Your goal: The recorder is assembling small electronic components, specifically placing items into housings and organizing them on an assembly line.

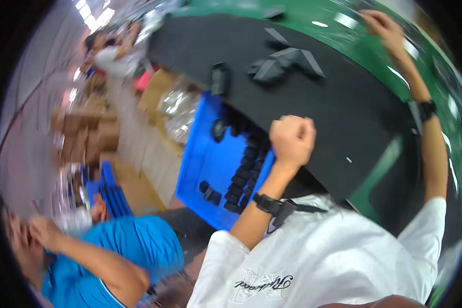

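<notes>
My left hand (292,137) is closed in a fist over the black mat (339,113), beside the right rim of a blue bin (203,154). Whatever it may hold is hidden. At the far right, my right hand (387,32) reaches over the green table surface (313,20), its fingers loosely stretched and apart, with nothing visible in them. Black rounded parts (234,190) stand in rows in the bin. A pile of dark parts with light grey strips (285,64) lies on the mat, far from both hands. Another black part (219,79) lies at the bin's far corner.
To my left, a co-worker in a blue shirt (133,241) sits close to the bin. Beyond the bin is an open carton with clear plastic bags (179,110). Stacked cardboard boxes (90,136) and another person (113,59) are farther off.
</notes>
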### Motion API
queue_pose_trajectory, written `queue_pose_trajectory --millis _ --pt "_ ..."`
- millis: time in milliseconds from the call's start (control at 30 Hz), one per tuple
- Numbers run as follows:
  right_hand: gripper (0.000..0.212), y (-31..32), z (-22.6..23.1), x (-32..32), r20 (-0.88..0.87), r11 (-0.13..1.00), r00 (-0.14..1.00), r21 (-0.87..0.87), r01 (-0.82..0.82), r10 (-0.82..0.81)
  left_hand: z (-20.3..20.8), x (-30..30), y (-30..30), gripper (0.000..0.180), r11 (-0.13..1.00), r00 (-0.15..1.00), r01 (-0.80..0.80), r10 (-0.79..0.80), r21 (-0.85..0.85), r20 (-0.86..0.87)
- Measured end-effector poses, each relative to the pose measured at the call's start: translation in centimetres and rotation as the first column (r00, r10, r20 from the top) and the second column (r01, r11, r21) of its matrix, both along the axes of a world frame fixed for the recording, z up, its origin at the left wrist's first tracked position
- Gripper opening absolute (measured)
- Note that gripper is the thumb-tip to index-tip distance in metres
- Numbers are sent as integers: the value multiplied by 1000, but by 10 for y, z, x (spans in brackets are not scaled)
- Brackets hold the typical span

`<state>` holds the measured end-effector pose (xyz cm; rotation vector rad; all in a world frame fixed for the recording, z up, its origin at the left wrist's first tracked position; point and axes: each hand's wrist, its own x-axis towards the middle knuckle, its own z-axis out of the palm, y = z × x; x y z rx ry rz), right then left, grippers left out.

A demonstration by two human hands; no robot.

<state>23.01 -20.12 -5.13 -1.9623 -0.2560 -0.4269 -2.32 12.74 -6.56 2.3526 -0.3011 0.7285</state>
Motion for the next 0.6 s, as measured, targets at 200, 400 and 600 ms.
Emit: queue_pose_trajectory --millis 200,400,600 --pt "24 52 1 -120 -144 877 963 460 -139 228 -4 0 0 26 999 996 -12 16 45 -92" --pt "21 54 0 -146 -41 890 977 422 -172 208 28 -4 -11 32 984 851 -171 172 47 -497" --pt "17 57 -12 -139 -7 878 970 427 -216 242 42 66 -16 80 918 728 -385 235 -100 -644"
